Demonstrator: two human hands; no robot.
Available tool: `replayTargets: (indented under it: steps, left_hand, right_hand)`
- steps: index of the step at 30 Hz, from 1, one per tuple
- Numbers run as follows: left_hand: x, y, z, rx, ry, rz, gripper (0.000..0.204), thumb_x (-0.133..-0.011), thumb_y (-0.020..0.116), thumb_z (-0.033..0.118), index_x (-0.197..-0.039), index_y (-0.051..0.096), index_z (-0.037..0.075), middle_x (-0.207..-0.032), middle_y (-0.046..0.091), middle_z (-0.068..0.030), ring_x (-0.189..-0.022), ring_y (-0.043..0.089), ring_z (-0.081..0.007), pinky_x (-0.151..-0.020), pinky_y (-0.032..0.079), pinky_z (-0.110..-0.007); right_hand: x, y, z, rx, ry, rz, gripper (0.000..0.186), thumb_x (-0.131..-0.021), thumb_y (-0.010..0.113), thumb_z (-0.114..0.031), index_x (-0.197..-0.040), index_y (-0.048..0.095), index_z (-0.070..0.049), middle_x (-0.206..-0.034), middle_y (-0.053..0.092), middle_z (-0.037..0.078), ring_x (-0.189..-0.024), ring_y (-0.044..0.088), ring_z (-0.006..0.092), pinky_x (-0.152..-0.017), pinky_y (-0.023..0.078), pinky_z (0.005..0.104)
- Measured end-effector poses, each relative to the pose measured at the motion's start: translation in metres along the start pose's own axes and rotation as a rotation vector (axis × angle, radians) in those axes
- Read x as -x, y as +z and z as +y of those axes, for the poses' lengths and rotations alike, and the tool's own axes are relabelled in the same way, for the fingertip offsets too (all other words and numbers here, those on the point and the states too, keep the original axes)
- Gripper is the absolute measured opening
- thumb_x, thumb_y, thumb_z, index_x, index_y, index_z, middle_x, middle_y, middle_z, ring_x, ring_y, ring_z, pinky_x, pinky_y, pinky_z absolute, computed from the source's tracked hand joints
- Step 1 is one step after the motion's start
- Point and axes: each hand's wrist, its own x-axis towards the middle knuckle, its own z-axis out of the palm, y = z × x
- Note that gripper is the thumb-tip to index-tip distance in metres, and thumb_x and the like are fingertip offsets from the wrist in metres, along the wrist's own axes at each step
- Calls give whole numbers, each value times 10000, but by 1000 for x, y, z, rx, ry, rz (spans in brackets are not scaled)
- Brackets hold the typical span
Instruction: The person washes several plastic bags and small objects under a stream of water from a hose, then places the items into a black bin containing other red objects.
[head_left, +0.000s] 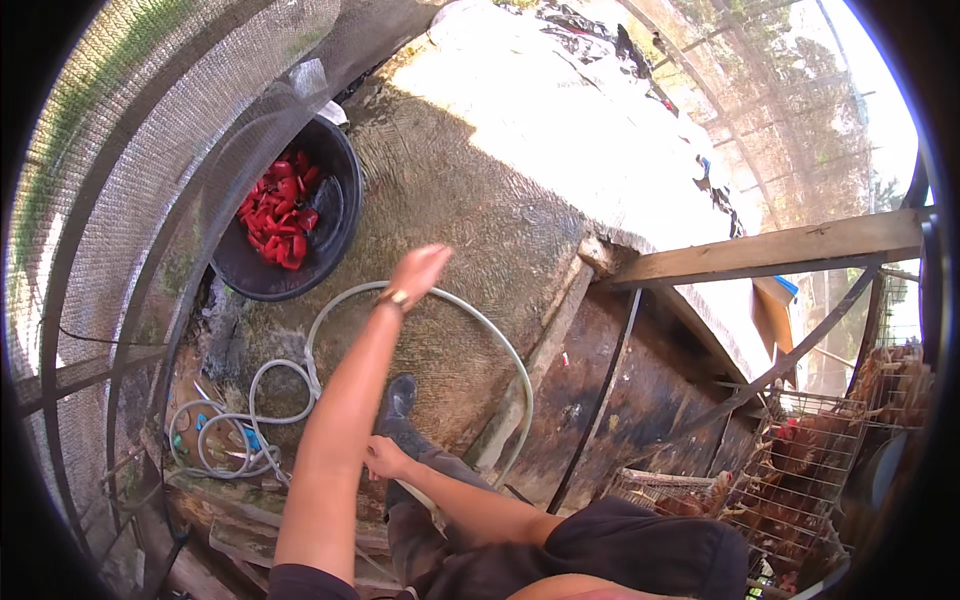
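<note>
My left arm reaches forward over the wet concrete floor, a band round its wrist. My left hand (pixel 420 270) is slightly blurred, its fingers stretched out to the right, with nothing visible in it. A pale hose (pixel 490 322) curves across the floor beneath it and lies in loops at the left. Close beside my left forearm is my right hand (pixel 388 458), its fingers curled; what they hold, if anything, is hidden. Ahead on the left stands a round black tub (pixel 352 195), with several glossy red pieces (pixel 280 215) in it.
Mesh netting (pixel 110 190) hangs along the left. To the right, a wooden beam (pixel 760 250) runs above a stained brown board (pixel 590 390). Wire cages (pixel 800 450) with brown hens stand at the lower right. My boot (pixel 400 395) is near the hose loops.
</note>
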Motion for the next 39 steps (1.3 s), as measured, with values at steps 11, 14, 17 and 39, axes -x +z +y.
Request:
replayTargets:
  steps: [11,14,17,39]
  left_hand:
    - [329,-67,-294,872,-613,700,205,-847,611,260,-879,645,60,-747,636,-64,-715,638,-165,-644,551,-266]
    - [335,-74,-296,817,-771,793,381,-873,527,433,-763,624,82,-511,510,-28,-378,476,-128,-310,344,-264]
    - [358,-75,-303,1014,-741,820,584,-813,411,658,-645,555,117,-425,349,29,-303,312,-94,-291,212,-257]
    - [604,56,-413,1114,-711,1081,127,-817,577,125,-889,634,39,-786,656,-60,-637,581,-101,-544,450,-219]
  right_hand:
    - [-7,86,54,371,-102,-71,313,-880,418,-221,-1079,561,-27,-896,609,257,-891,579,419,-777,449,495]
    - [-33,90,82,619,-87,-139,350,-847,422,-281,-842,612,13,-833,608,270,-820,590,432,-751,464,491]
    - [-48,107,101,826,26,-230,385,-864,383,-314,-883,623,-13,-880,605,281,-880,590,426,-780,462,489]
    - [-100,122,111,1202,524,-64,605,-845,343,-435,-756,580,115,-612,577,220,-526,601,323,-505,471,436]
